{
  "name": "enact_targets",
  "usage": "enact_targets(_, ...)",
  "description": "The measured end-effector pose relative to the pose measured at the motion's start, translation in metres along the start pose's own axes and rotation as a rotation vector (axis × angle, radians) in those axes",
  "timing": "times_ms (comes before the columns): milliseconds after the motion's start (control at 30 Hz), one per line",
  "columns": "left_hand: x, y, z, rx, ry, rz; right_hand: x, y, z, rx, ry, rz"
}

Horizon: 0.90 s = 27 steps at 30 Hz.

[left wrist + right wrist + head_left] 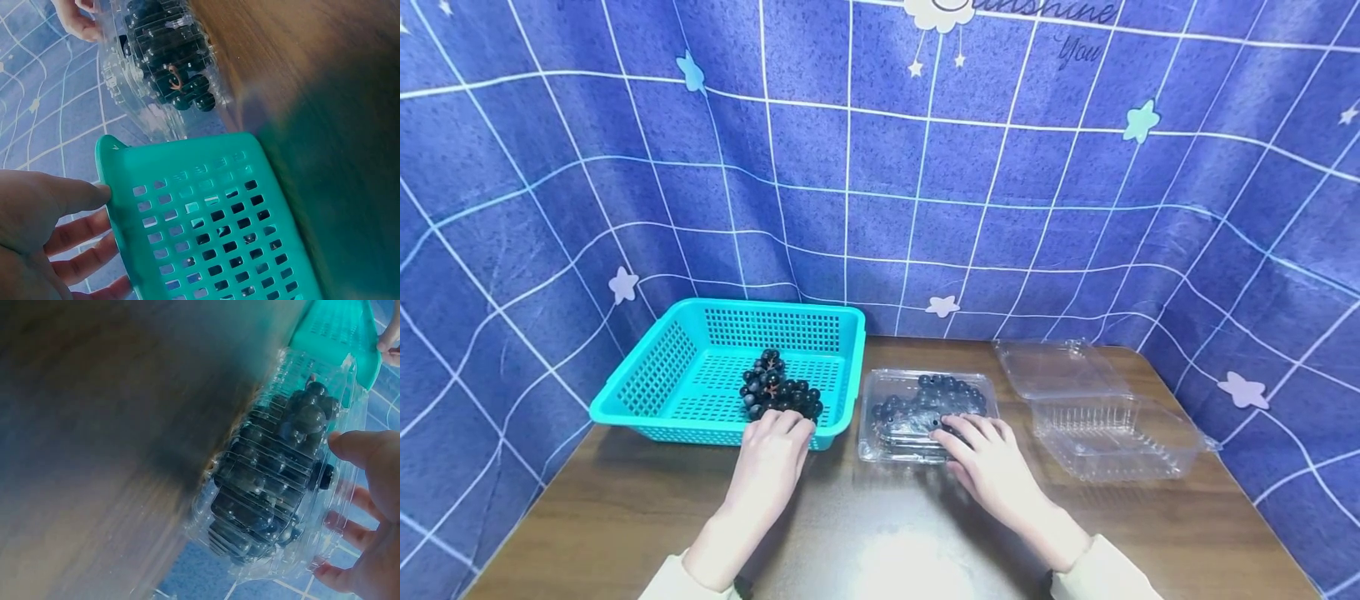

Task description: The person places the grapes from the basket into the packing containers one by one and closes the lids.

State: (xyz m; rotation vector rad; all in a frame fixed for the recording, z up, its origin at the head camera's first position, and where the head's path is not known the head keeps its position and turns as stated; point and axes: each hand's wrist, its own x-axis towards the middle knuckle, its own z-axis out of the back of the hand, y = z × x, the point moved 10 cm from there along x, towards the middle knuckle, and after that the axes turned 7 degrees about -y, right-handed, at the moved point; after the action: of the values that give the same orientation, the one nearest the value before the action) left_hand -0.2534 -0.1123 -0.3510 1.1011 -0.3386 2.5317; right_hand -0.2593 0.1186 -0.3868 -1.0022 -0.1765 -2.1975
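Black grapes (772, 387) lie in the right front part of a turquoise plastic basket (655, 379). My left hand (777, 450) is at the basket's front rim. In the left wrist view its thumb meets the rim, with the other fingers loosely extended and their tips hidden behind it. A clear plastic clamshell box (880, 446) with its lid down stands right of the basket and contains more dark grapes (244, 506). On this lid rests my right hand (992, 458), fingers spread and only slightly bent.
A second clear clamshell box (1120, 437) stands at the right with its lid (1060, 367) folded back. Everything is on a brown wooden table (647, 517). A blue gridded curtain (880, 167) with stars hangs behind and at both sides.
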Motion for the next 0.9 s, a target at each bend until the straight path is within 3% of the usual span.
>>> enact_targets(900,-0.001,-0.001,0.001,-0.009,-0.033,-0.004,0.015,-0.024,-0.025,0.030,0.034,-0.048)
